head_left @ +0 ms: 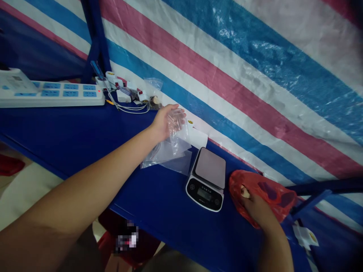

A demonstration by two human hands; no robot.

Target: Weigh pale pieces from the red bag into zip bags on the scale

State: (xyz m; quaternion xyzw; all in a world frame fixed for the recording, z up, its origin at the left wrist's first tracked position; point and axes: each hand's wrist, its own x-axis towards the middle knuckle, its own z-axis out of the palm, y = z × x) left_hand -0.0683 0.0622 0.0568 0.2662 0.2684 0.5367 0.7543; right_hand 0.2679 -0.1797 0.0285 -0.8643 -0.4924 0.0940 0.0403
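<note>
My left hand (167,121) is turned palm up over the blue table, its thumb stretched out and its fingers curved in a clear plastic bag (178,132). More flat clear bags (177,161) lie beneath it. My right hand (253,206) reaches into the mouth of a red plastic bag (272,185), fingers closed around a small pale piece with brown edges (245,192), its kind unclear. Between my hands stands a black-and-white digital kitchen scale (206,179) with nothing on its plate; I cannot read its display.
A long white power strip (85,99) lies at the left, with white plugs, a cable (136,109) and a blue-handled screwdriver (98,70) near it. Behind the scale lies white paper (198,138). Striped tarpaulin (227,79) rises along the back. Red stools (144,241) stand below the front edge.
</note>
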